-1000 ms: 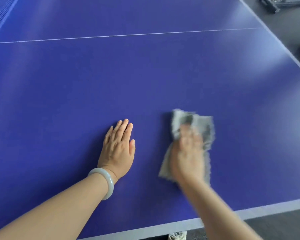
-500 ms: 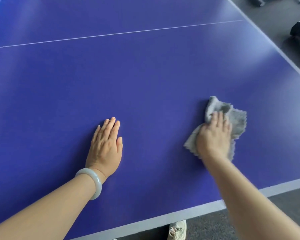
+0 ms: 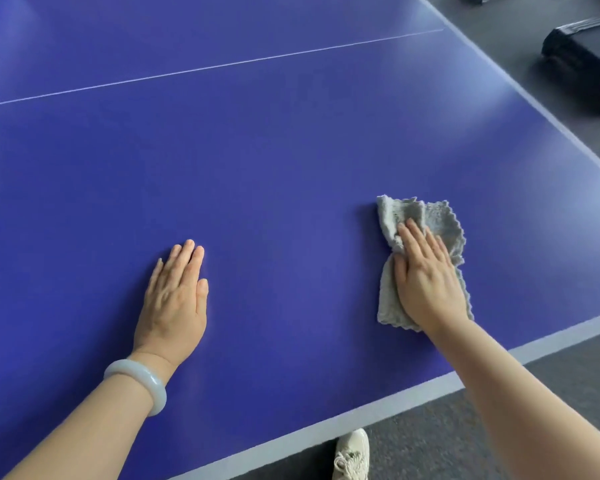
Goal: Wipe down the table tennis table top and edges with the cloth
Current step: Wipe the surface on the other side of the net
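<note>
Head view, right hand (image 3: pixel 426 282) flat on cloth (image 3: pixel 440 223), table (image 3: pixel 291 168)

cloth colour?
Grey, with a scalloped edge: the cloth under the right hand. Head view, the only one.

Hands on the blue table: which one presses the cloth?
The right hand, flat on the crumpled grey cloth; the left hand, with the pale bangle, touches bare tabletop.
</note>
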{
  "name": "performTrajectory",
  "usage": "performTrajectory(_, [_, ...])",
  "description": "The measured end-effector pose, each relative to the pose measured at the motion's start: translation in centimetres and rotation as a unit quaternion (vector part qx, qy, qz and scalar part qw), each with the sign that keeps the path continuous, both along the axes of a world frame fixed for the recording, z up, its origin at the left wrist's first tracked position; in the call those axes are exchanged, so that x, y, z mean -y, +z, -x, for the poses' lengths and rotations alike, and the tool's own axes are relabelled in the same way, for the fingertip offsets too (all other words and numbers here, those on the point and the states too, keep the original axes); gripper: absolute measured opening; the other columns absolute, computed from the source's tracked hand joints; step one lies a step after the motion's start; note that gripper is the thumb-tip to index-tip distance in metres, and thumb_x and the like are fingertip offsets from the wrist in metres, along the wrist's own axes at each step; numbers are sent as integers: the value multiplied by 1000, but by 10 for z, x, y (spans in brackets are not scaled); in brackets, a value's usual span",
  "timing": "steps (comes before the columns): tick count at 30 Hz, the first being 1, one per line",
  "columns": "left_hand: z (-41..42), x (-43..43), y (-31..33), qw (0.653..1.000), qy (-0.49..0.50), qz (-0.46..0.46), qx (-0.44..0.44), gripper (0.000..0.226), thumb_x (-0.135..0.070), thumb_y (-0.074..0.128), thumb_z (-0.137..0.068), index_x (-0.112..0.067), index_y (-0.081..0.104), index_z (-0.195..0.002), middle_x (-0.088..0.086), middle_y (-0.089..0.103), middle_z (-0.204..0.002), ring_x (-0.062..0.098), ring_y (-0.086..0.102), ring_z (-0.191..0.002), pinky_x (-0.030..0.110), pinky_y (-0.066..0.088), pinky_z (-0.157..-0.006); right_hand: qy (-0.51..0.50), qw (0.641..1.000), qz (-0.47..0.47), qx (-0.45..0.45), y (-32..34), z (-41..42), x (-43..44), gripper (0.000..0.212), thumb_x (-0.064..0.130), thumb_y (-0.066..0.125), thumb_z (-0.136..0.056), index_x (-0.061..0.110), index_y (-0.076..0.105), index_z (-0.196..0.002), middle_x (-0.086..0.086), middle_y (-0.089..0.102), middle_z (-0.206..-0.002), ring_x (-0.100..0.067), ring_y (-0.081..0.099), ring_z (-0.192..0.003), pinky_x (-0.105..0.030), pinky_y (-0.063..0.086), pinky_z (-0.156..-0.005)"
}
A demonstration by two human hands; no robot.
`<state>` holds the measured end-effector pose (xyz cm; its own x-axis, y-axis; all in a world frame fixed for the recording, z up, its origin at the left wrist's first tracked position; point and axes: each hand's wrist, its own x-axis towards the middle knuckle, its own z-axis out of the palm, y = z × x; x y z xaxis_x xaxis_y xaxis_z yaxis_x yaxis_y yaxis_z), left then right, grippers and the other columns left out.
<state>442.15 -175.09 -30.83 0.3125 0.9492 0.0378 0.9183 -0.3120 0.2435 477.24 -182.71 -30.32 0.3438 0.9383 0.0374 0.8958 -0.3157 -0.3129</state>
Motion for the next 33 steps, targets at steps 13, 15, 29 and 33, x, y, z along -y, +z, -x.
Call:
performTrajectory(13, [-203,-23,15,987,-160,-17,-18,53,-27,35,-104,-9,26,-153,10,15,-163,26,11,-151,43,6,-123,21,1000,14,2,-4,-10,11,53,30,31,-106,16,26,-157,2,17,-165,-15,7,-154,-31,0,-125])
performTrajectory(15, [-225,-17,1,987,-153,-9,-51,57,-34,24,-105,-14,12,-157,4,3,-165,21,0,-152,42,1,-123,121,992,13,14,0,-34,23,53,35,31,-106,15,33,-155,1,25,-162,-16,15,-152,-32,7,-126])
performTrajectory(29, [-226,-14,-1,989,-144,-4,-22,64,-39,14,-97,-13,30,-153,3,21,-162,19,17,-150,43,13,-123,230,973,-6,-12,-7,-76,43,52,32,43,-103,21,37,-153,5,32,-160,-16,20,-152,-36,14,-125])
performTrajectory(33, [-227,-13,-2,990,-136,6,-29,62,-38,16,-98,-16,25,-155,0,16,-163,16,11,-151,41,10,-124,-88,996,-2,-28,0,-218,43,55,32,44,-100,20,36,-153,-2,30,-161,-23,27,-149,-38,18,-122])
